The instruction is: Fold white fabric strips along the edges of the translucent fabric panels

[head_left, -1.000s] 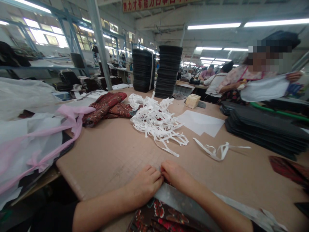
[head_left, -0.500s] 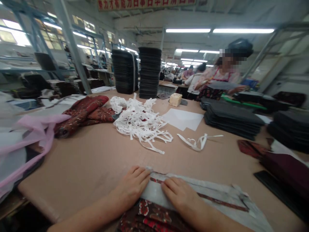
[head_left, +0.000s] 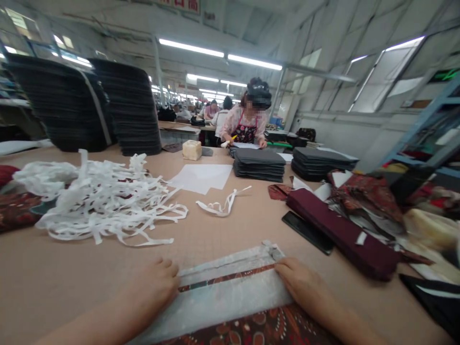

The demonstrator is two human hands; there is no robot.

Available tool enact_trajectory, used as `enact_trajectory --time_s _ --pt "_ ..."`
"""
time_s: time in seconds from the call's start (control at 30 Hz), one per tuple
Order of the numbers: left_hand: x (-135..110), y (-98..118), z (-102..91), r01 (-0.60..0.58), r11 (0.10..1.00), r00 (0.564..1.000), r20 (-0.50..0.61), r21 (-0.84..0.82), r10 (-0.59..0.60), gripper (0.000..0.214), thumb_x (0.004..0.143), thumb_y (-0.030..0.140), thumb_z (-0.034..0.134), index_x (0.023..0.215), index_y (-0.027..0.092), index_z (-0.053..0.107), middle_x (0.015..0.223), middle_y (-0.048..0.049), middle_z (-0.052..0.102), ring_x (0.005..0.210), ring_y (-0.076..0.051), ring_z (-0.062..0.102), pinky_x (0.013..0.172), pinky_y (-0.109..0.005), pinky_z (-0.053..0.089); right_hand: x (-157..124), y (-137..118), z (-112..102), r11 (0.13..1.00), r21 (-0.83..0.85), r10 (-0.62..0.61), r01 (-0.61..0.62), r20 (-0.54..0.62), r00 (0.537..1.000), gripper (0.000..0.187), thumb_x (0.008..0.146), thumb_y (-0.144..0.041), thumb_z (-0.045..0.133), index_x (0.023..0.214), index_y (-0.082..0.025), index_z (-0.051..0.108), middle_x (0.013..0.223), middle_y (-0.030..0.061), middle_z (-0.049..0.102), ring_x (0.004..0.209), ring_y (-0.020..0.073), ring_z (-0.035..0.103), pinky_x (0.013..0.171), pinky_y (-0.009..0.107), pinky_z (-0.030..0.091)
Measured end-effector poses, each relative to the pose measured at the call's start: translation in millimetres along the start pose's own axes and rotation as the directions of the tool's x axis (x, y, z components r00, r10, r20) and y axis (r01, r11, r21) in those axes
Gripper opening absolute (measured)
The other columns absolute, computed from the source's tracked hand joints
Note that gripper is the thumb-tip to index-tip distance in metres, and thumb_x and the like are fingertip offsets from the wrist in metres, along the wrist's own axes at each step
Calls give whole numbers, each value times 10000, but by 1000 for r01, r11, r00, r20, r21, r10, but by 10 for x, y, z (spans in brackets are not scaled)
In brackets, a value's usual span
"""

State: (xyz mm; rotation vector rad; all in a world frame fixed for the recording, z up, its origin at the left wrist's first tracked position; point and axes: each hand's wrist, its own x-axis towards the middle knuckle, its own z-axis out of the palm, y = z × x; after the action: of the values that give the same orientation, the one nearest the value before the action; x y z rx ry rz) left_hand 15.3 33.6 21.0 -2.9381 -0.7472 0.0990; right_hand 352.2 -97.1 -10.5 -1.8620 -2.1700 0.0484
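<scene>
In front of me lies a piece of brown-and-red patterned fabric point(head_left: 247, 330) with a whitish backing point(head_left: 230, 297) showing along its far part. A narrow patterned strip point(head_left: 230, 278) runs across the backing. My left hand point(head_left: 160, 282), fingers curled, grips the left end of this backed edge. At the right end, my right hand point(head_left: 300, 278) pinches the edge between thumb and fingers, the thumb mostly hidden. Between the two hands the edge is stretched out fairly straight. The fabric's near part leaves the bottom of the view.
A tangle of white strips point(head_left: 108, 201) lies at left, below tall dark stacks point(head_left: 132, 110). White paper point(head_left: 201, 176), a loose white strip point(head_left: 219, 208), a phone-like black slab point(head_left: 307, 232) and a maroon padded piece point(head_left: 341, 235) lie beyond. A co-worker point(head_left: 247, 120) bends over the far side.
The view has swung right. My right hand has moved along the backed edge to its right end, so the hands are farther apart. My left fingers, flatter before, are now curled.
</scene>
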Motion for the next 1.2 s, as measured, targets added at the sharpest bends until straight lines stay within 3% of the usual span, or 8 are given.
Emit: enact_trajectory --time_s 0.17,0.3,0.4,0.5,0.73,0.93,1.2 --pt "875 602 -36 -302 947 949 -124 -110 288 106 848 157 502 882 190 596 858 -23 597 759 -178 527 658 -271 407 16 172 69 983 143 138 -118 -136 981 246 820 -39 381 826 -169 589 834 66 574 834 203 533 767 322 437" --pt "1406 993 97 -370 926 907 -244 -76 343 196 913 204 412 1046 191 555 896 -33 579 821 -194 511 702 -291 412 25 209 162 973 191 165 -127 -199 966 242 805 -30 404 810 -165 605 821 60 568 833 194 523 763 308 431" --pt "1615 1131 166 -374 923 900 -274 -90 339 189 902 188 403 998 168 564 905 -50 570 852 -212 504 734 -317 412 26 209 182 965 224 186 -138 -212 959 262 801 -18 408 819 -174 618 823 49 565 825 181 518 762 294 432" --pt "1683 1173 196 -357 927 908 -278 -118 314 168 858 174 443 980 166 559 923 -57 559 867 -223 494 756 -331 412 33 210 182 960 238 202 -150 -212 956 268 795 -4 416 827 -165 628 833 53 568 826 180 511 773 296 430" --pt "1673 1194 227 -337 932 916 -277 -137 291 307 829 178 460 1134 172 500 967 -67 537 898 -232 470 792 -353 414 59 211 169 943 293 233 -159 -237 943 232 808 -22 442 820 -167 622 832 45 562 823 171 524 768 278 425" --pt "1671 1203 210 -342 932 913 -276 -119 300 301 841 197 461 1137 163 507 973 -82 541 898 -244 474 787 -377 431 194 182 86 905 241 384 -351 -106 917 136 775 -62 507 712 -172 556 762 17 554 737 154 518 677 245 389" --pt "1626 1244 187 -311 946 923 -268 -96 276 235 881 174 424 1087 162 536 967 -88 558 904 -243 493 785 -387 440 458 350 -32 888 251 374 -385 91 923 120 678 -54 552 674 -174 539 599 -37 541 580 124 482 522 210 292"
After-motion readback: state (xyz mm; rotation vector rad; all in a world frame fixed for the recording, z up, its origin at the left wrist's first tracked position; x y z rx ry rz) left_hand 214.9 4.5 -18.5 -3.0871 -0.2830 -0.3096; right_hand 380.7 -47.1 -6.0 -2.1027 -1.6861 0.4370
